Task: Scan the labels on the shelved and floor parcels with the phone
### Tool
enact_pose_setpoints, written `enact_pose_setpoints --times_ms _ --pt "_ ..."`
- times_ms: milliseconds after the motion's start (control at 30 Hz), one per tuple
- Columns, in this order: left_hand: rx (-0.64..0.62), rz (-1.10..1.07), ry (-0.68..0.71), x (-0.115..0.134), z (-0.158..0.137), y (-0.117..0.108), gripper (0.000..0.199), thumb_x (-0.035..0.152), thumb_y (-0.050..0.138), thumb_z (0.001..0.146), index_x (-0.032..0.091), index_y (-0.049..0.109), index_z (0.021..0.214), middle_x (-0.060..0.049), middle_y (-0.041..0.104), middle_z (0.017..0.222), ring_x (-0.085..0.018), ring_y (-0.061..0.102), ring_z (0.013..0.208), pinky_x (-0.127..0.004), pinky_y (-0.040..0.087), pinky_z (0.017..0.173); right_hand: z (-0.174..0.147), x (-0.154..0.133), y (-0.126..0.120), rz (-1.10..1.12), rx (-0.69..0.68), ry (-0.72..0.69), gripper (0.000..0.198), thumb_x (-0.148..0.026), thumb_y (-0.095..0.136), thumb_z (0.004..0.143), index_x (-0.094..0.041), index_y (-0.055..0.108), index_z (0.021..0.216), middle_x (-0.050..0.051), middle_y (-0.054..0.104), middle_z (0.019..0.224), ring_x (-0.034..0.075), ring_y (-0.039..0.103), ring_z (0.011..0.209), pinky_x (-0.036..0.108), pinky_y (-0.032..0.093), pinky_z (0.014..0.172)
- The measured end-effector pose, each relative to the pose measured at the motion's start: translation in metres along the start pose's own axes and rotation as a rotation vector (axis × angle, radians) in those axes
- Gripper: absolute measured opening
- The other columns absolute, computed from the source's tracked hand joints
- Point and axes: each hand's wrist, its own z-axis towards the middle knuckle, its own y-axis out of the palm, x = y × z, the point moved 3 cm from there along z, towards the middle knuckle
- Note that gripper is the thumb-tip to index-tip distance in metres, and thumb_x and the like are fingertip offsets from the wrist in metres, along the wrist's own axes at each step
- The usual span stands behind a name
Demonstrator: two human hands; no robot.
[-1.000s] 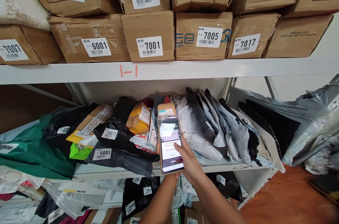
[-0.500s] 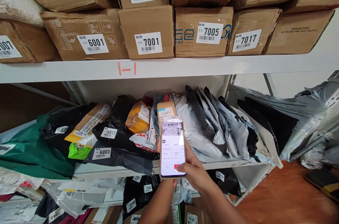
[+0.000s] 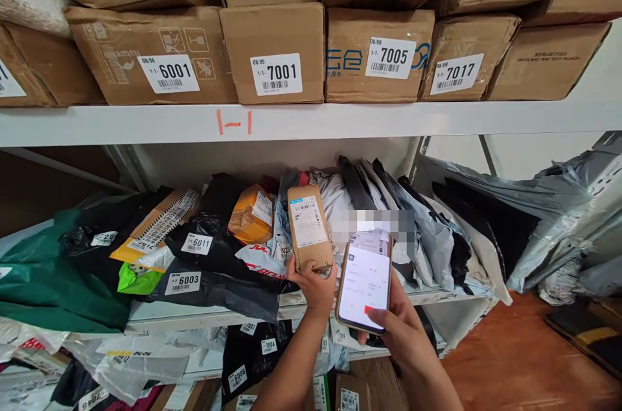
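Observation:
My left hand (image 3: 313,282) grips the lower end of a small brown cardboard box (image 3: 321,254), its white shipping label facing up. To its right, my right hand (image 3: 396,317) holds a smartphone (image 3: 362,291) with a lit white screen, the thumb lying over a red button near the bottom. Box and phone are side by side above the front edge of the middle shelf. Just left of the box lie a yellow-wrapped parcel (image 3: 251,215) and a white bag with red print (image 3: 260,258).
Labelled cardboard boxes such as 7001 (image 3: 272,51) stand on the upper white shelf (image 3: 301,120). Black mailer bags (image 3: 207,226) and a green bag (image 3: 72,281) fill the middle shelf's left. Grey and white mailers (image 3: 435,236) lean at right; more parcels (image 3: 257,352) lie below.
The phone has moved right and down in my right hand, away from over the box. The box and my left hand, mostly covered before, now show. The view has shifted slightly.

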Motion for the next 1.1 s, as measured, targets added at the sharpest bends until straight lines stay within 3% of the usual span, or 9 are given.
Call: enact_pose_setpoints --times_ms 167,333,500,700,900,1100 --pt "0.025 -0.022 0.055 0.005 0.002 -0.002 0.056 0.02 0.079 0.065 0.023 0.036 0.1 -0.016 0.025 0.131 -0.037 0.033 0.133 -0.06 0.043 0.104 -0.003 -0.003 -0.007 -0.03 0.033 -0.028 0.093 -0.018 0.074 0.075 -0.03 0.021 0.151 0.005 0.069 0.095 0.02 0.063 0.065 0.028 0.056 0.044" --pt "0.07 -0.059 0.075 0.009 0.008 -0.003 0.054 0.023 0.078 0.068 0.022 0.036 0.102 -0.017 0.027 0.133 -0.034 0.035 0.131 -0.058 0.043 0.102 -0.006 0.006 -0.001 -0.007 0.013 -0.008 0.095 -0.016 0.073 0.076 -0.032 0.018 0.151 0.007 0.068 0.11 0.017 0.063 0.062 0.028 0.057 0.044" --pt "0.077 -0.108 -0.033 0.017 0.02 -0.007 0.054 0.024 0.076 0.069 0.022 0.036 0.105 -0.016 0.03 0.133 -0.033 0.037 0.132 -0.056 0.043 0.103 -0.007 0.018 0.003 0.018 0.013 0.007 0.095 -0.016 0.073 0.075 -0.032 0.018 0.151 0.008 0.067 0.112 0.016 0.064 0.062 0.027 0.057 0.044" --pt "0.005 -0.201 -0.114 0.019 0.053 -0.019 0.06 0.025 0.081 0.062 0.021 0.051 0.114 -0.011 0.039 0.125 -0.031 0.043 0.127 -0.05 0.042 0.104 -0.009 0.021 0.004 0.022 0.023 -0.03 0.092 -0.018 0.073 0.076 -0.032 0.02 0.15 0.007 0.068 0.109 0.02 0.068 0.073 0.027 0.059 0.048" --pt "0.017 -0.293 0.095 0.007 0.088 -0.046 0.06 0.025 0.086 0.052 0.018 0.057 0.103 -0.008 0.047 0.114 -0.031 0.05 0.115 -0.051 0.043 0.099 -0.015 0.031 0.001 0.047 0.073 -0.061 0.092 -0.019 0.074 0.076 -0.033 0.02 0.148 0.006 0.069 0.108 0.02 0.072 0.073 0.025 0.058 0.048" --pt "0.135 -0.5 0.198 0.019 0.1 -0.097 0.078 0.035 0.089 0.034 0.025 0.05 0.101 -0.004 0.049 0.104 -0.032 0.053 0.105 -0.057 0.044 0.094 -0.026 0.036 -0.011 0.068 0.127 -0.089 0.09 -0.019 0.075 0.075 -0.032 0.022 0.147 0.004 0.071 0.104 0.02 0.071 0.073 0.024 0.058 0.048"
